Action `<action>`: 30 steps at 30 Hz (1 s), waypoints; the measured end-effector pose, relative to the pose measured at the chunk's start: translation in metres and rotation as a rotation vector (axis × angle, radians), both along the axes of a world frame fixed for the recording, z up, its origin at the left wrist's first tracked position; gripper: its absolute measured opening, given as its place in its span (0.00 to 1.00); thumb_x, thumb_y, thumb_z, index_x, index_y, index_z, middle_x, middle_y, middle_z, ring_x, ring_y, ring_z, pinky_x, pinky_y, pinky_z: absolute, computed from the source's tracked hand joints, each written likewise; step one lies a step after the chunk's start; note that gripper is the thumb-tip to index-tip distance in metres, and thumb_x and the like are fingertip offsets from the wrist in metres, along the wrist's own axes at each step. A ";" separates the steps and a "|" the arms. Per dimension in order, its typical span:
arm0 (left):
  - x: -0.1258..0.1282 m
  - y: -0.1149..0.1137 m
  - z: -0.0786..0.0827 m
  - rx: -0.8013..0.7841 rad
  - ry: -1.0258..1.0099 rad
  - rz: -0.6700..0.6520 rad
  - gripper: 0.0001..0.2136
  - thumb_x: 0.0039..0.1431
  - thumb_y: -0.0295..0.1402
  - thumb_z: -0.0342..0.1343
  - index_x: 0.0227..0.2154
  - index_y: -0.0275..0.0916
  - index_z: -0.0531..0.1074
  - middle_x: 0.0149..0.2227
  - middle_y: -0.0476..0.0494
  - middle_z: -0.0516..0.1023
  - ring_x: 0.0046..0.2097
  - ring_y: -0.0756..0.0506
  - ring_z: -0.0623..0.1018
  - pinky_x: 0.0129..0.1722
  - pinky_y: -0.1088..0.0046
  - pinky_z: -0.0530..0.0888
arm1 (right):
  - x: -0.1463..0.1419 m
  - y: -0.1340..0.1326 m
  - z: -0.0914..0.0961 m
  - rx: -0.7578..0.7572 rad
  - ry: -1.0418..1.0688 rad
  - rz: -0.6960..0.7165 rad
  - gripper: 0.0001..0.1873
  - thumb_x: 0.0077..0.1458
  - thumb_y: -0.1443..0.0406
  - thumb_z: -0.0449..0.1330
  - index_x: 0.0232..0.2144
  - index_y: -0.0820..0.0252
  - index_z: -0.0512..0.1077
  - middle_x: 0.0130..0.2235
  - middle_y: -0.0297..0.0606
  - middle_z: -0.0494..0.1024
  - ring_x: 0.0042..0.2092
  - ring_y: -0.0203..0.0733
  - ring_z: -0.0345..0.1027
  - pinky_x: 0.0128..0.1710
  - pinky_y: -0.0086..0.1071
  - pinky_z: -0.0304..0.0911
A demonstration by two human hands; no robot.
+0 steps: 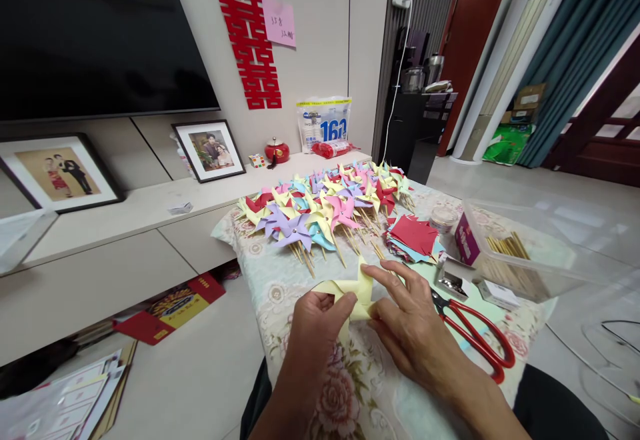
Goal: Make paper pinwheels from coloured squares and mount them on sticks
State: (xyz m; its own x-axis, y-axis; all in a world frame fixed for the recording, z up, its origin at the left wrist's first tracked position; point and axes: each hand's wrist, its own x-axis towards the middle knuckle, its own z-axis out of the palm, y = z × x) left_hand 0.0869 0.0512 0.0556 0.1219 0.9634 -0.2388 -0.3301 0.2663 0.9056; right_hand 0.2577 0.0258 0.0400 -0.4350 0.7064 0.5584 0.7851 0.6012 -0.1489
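A pale yellow paper pinwheel (351,290) sits between both hands over a floral tablecloth (280,280). My left hand (313,333) pinches its lower left flaps, fingers curled closed. My right hand (407,320) presses on its right side, index finger stretched along the top flap. Beyond them lies a heap of finished coloured pinwheels on sticks (325,207). A stack of red and mixed paper squares (413,237) lies just past my right hand.
Red-handled scissors (475,337) lie right of my right hand. A clear plastic box (520,253) with wooden sticks stands at the right, a small stapler-like box (450,283) before it. Framed photos (210,150) and a television (100,33) stand at the left wall.
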 end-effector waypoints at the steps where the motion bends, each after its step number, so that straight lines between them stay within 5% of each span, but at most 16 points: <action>1: 0.001 0.000 0.001 -0.012 -0.008 -0.008 0.11 0.45 0.33 0.69 0.33 0.34 0.82 0.28 0.44 0.82 0.29 0.44 0.78 0.32 0.70 0.73 | 0.000 -0.001 0.001 -0.003 0.023 0.004 0.07 0.60 0.74 0.55 0.32 0.58 0.66 0.65 0.47 0.62 0.66 0.63 0.48 0.57 0.63 0.55; 15: 0.009 -0.002 -0.019 -0.096 -0.157 -0.058 0.07 0.49 0.34 0.66 0.28 0.35 0.81 0.21 0.47 0.79 0.24 0.47 0.76 0.26 0.73 0.70 | -0.001 0.004 -0.012 -0.016 0.174 0.024 0.05 0.62 0.71 0.58 0.35 0.57 0.68 0.64 0.46 0.62 0.66 0.64 0.46 0.57 0.62 0.54; 21: 0.010 -0.004 -0.020 -0.098 -0.157 -0.042 0.08 0.48 0.34 0.66 0.32 0.36 0.81 0.22 0.47 0.79 0.26 0.45 0.77 0.27 0.72 0.70 | 0.001 0.006 -0.012 -0.020 0.174 0.031 0.05 0.63 0.70 0.57 0.34 0.58 0.67 0.63 0.48 0.65 0.65 0.63 0.48 0.56 0.60 0.56; 30: 0.012 -0.007 -0.018 -0.066 -0.156 -0.028 0.07 0.48 0.35 0.67 0.25 0.37 0.78 0.22 0.48 0.77 0.24 0.47 0.73 0.25 0.73 0.69 | 0.001 0.005 -0.015 -0.076 0.147 0.042 0.09 0.58 0.73 0.59 0.38 0.56 0.66 0.65 0.46 0.61 0.67 0.63 0.45 0.57 0.60 0.55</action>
State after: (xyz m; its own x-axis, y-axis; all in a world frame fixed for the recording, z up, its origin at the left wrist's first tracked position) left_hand 0.0984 0.0447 0.0376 0.1894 0.9418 -0.2779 -0.4569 0.3350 0.8240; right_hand 0.2584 0.0312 0.0251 -0.3825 0.7317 0.5642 0.7259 0.6158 -0.3063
